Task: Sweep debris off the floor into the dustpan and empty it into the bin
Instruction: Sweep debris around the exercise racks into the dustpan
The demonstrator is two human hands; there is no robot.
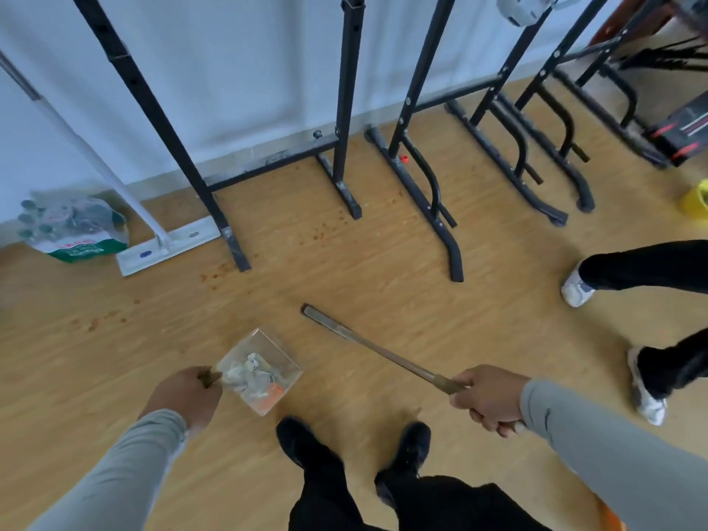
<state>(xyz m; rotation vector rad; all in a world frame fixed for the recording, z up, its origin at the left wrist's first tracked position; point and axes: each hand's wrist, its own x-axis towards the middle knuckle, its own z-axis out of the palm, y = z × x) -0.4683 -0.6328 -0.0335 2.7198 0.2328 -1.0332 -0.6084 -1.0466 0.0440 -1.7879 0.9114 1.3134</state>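
Note:
My left hand grips the short handle of a clear dustpan, held above the wooden floor. White crumpled scraps and an orange piece lie inside the pan. My right hand grips a long metal broom handle that slants up and left, its far end near the floor at the middle of the view. The broom head is not visible. Small brown specks dot the floor near the black rack feet.
Black metal rack frames stand along the white wall. A flat mop and a pack of water bottles sit at the left. Another person's legs and white shoes are at the right. A yellow bin shows at the right edge.

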